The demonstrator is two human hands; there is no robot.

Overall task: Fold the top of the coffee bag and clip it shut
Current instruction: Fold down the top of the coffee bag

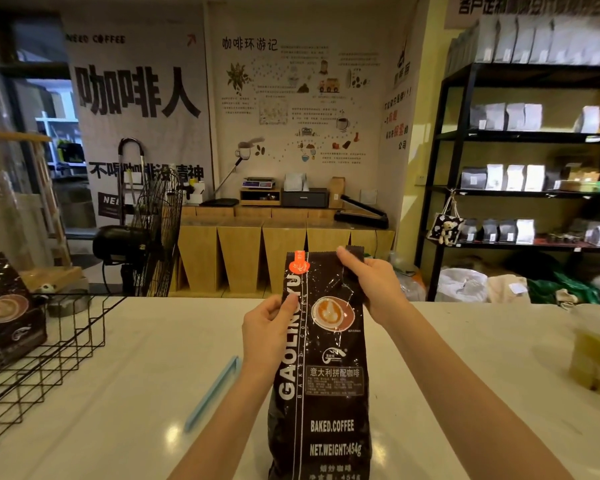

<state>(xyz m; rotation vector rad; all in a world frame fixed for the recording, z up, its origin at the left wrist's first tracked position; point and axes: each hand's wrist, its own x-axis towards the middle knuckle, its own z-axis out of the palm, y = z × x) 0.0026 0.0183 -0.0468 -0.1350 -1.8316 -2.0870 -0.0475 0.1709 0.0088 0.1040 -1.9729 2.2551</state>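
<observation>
A tall black coffee bag (pixel 329 386) with white lettering and a latte picture stands upright on the white counter, straight in front of me. My left hand (pixel 269 329) grips its left edge a little above the middle. My right hand (pixel 371 284) pinches the top right corner, thumb on the front near the upper seam. The bag's top is flat and unfolded, with an orange label at the upper left. A long light-blue sealing clip (pixel 212 393) lies on the counter just left of my left forearm, touched by neither hand.
A black wire basket (pixel 49 344) holding another coffee bag (pixel 7 311) sits at the left edge of the counter. A plastic cup with a yellow-green drink (pixel 594 351) stands at the right. Beyond the counter are a floor fan, wooden cabinets and black shelves.
</observation>
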